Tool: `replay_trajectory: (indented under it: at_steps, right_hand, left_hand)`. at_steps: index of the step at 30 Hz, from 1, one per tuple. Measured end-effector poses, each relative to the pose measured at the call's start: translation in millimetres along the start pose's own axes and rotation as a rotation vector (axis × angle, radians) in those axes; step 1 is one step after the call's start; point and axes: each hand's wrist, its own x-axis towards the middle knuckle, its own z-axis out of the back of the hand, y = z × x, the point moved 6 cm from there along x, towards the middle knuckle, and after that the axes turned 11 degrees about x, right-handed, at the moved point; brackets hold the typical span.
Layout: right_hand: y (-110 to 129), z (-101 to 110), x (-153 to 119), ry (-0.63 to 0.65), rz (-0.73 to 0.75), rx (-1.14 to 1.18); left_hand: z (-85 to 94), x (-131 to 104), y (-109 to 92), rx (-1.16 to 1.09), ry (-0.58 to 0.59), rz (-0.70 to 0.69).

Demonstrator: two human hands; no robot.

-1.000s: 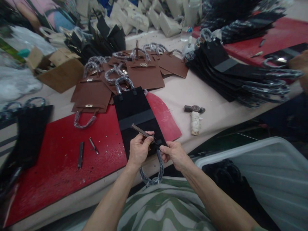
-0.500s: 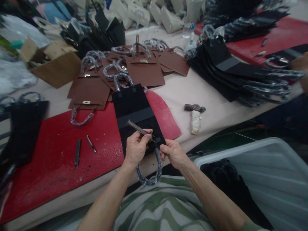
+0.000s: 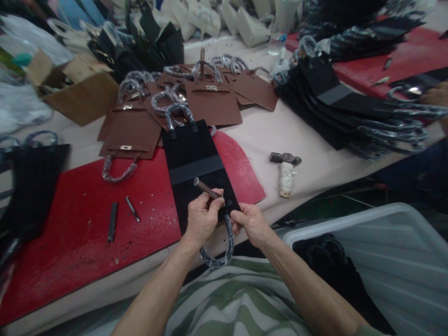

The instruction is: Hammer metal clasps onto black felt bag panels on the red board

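A black bag panel [image 3: 196, 154] lies flat on the red board, with a plastic-wrapped handle at each end. My left hand [image 3: 205, 217] is closed around a metal punch [image 3: 206, 188], which slants over the panel near the base of the near handle [image 3: 229, 242]. The punch's lower tip is hidden by my fingers. My right hand [image 3: 250, 223] pinches the panel's near edge beside that handle base. To the right a hammer [image 3: 286, 172] with a white-wrapped grip rests on the table. Two more metal tools, a dark bar [image 3: 112, 222] and a thin punch [image 3: 132, 208], lie on the board.
Brown bag panels [image 3: 131, 126] are spread behind the red board [image 3: 80, 238]. Black panels [image 3: 332, 98] are stacked at right, near another person's hand [image 3: 436, 95]. A cardboard box [image 3: 84, 100] stands at left. A pale bin [image 3: 395, 252] with black pieces sits at lower right.
My left hand and the punch have shifted slightly right, and the punch's top end now points a little more toward me. My right hand keeps its pinch on the panel edge.
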Motion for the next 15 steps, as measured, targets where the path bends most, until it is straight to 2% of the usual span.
replay_trajectory:
  at_steps: [5,10,15]
  right_hand:
    - [5.8,-1.2,-0.4,-0.039,-0.052,-0.228]
    - [9.8,2.4,-2.8,-0.101,-0.055,-0.373]
    - [8.9,11.1,-10.0,-0.152,-0.028,-0.518]
  left_hand:
    - [-3.6,0.7,8.2,0.046,-0.001,-0.038]
    - [-12.1,-6.0,5.7,0.168,-0.039,-0.193]
    - [-19.4,-13.6,2.7,0.255,-0.052,-0.279]
